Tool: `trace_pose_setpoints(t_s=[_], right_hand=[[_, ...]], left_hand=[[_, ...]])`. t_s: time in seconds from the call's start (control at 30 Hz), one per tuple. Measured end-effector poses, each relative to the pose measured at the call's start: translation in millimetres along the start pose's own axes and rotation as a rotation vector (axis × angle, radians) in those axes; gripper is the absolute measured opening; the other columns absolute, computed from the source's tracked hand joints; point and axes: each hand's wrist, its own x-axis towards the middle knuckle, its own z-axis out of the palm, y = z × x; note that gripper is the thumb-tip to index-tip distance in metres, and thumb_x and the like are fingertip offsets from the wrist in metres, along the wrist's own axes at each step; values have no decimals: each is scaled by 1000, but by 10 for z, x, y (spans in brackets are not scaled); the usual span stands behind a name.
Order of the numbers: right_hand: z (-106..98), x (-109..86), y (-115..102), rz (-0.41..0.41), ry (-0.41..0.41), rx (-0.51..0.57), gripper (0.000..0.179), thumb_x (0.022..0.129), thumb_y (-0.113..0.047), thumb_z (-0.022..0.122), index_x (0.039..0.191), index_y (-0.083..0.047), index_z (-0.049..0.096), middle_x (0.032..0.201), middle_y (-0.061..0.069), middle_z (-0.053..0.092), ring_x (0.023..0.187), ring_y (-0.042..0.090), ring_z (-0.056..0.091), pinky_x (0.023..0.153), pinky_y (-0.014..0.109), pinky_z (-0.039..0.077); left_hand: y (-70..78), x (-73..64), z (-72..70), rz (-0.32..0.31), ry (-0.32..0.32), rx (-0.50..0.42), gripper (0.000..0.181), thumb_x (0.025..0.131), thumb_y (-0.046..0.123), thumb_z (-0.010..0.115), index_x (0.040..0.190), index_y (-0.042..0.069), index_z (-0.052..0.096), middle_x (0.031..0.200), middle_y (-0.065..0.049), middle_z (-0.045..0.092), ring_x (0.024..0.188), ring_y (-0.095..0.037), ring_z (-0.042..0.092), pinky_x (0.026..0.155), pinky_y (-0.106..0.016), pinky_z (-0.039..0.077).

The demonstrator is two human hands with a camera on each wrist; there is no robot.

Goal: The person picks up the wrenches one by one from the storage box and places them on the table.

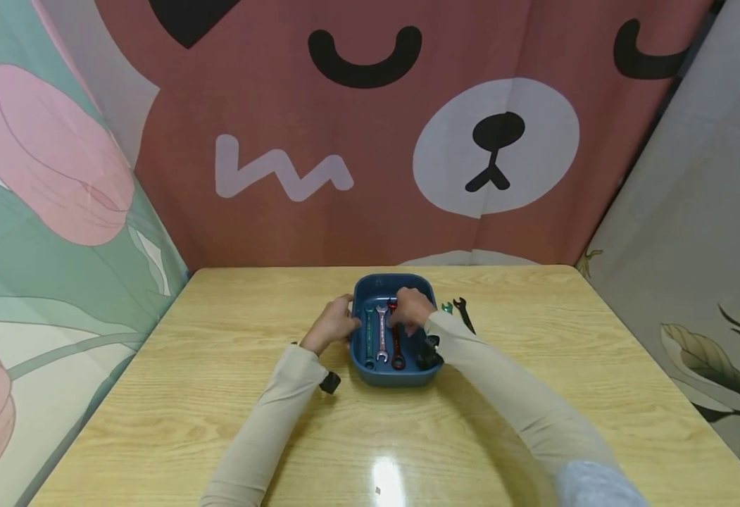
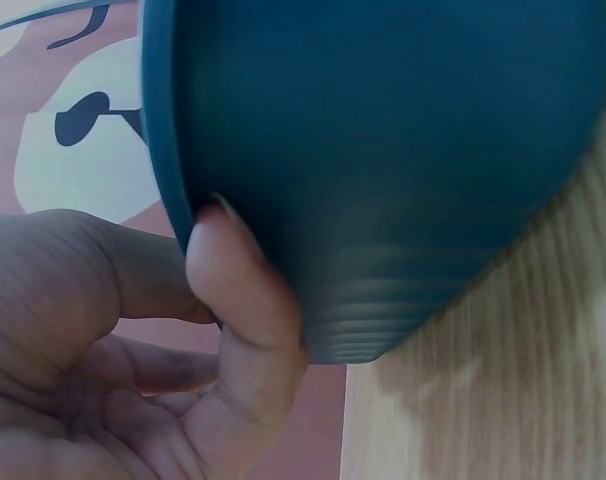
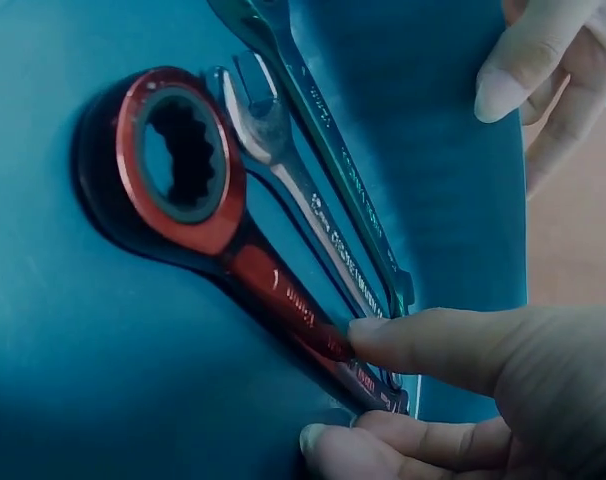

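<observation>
A blue plastic bin [image 1: 395, 381] stands on the table. My left hand [image 1: 330, 324] grips its left rim, thumb [image 2: 245, 285] and fingers on either side of the wall. Inside, a green wrench [image 1: 370, 334], a silver wrench [image 1: 381, 331] and a red ratcheting wrench [image 1: 398, 343] lie lengthwise, side by side. Reaching into the bin, my right hand [image 1: 412, 308] pinches the red wrench near its far end between thumb and fingers. Its ring end [image 3: 183, 225] points toward me. The far end of the red wrench is partly hidden by my fingers.
Right of the bin, a black wrench [image 1: 464, 314] and a second green wrench [image 1: 447, 308] lie on the wooden table [image 1: 230, 338], partly covered by my right sleeve. A printed curtain [image 1: 370, 232] hangs behind the table's far edge.
</observation>
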Motion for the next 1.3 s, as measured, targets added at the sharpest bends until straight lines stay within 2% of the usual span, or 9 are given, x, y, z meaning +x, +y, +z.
trace_pose_setpoints(t_s=[0.33,0.67,0.87,1.07,1.3], right_hand=[[-21,-38,-71,38,-4,32,15,83,-7,79,87,2,68,74,16,64,54,24,67,48,30,59],[-7,-54,-44,32,10,-58,16,84,-15,78,83,-2,68,73,12,67,52,22,66,45,29,57],[-17,-58,-54,21,59,-101,22,83,-20,80,83,-2,68,67,12,66,48,20,64,43,28,55],[18,-88,-45,-30,125,-124,14,87,-13,74,87,0,69,68,10,64,47,20,62,40,27,52],[11,-99,-50,-23,108,-100,10,88,-9,73,90,0,69,71,12,65,51,21,64,42,28,54]], left_hand=[[34,11,-49,-21,-4,4,62,94,-6,57,151,-7,33,79,-28,63,41,-14,55,45,-34,57],[27,10,-33,-19,-5,1,61,95,-5,57,151,-7,32,77,-27,63,40,-14,55,47,-36,58],[31,13,-38,-11,-3,-7,62,94,-5,57,151,-8,32,76,-26,62,40,-14,54,47,-37,58],[5,1,-13,-17,4,-4,61,93,-6,57,150,-8,34,71,-20,61,41,-14,54,46,-37,58],[12,-2,-4,-21,-3,-17,60,94,-6,57,150,-7,34,77,-25,62,42,-14,55,49,-39,59]])
